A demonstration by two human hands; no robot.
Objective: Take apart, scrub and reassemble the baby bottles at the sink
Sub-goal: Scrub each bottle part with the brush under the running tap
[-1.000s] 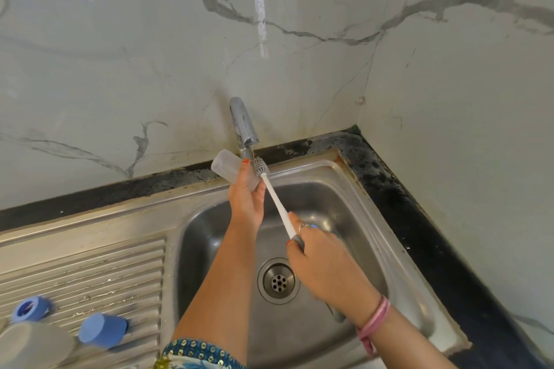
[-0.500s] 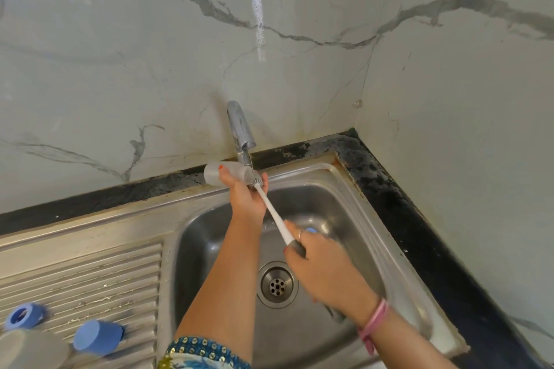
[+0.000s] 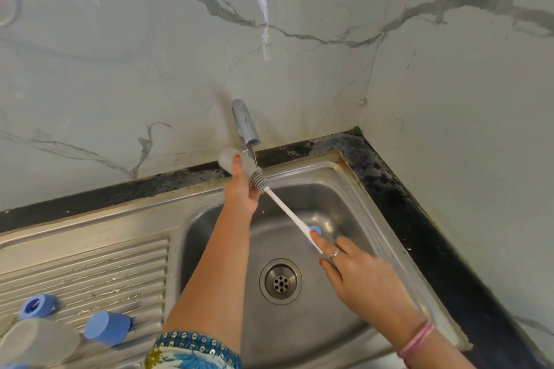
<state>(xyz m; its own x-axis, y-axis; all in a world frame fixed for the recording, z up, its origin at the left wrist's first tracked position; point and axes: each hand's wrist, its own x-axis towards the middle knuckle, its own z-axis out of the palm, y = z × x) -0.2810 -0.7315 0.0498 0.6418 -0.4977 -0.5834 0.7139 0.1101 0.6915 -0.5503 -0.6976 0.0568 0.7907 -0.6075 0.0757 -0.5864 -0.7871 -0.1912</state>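
My left hand (image 3: 241,189) grips a clear baby bottle (image 3: 229,159), held on its side just under the tap (image 3: 245,126) with its mouth toward the right. A bottle brush (image 3: 286,210) with a white handle and grey bristles is in my right hand (image 3: 359,272). Its bristle head (image 3: 260,183) sits outside the bottle's mouth. A blue bottle part (image 3: 314,231) lies in the sink basin (image 3: 344,201) behind the brush handle.
On the ribbed drainboard (image 3: 90,266) at lower left lie a blue ring (image 3: 37,305), a blue cap (image 3: 106,328) and a clear bottle (image 3: 36,341). The drain (image 3: 280,281) is between my arms. A black counter edge (image 3: 419,219) and marble walls enclose the sink.
The brush went into the bottle half a second ago and has come back out, its bristles now showing at the mouth. My right hand pulled back to the right.
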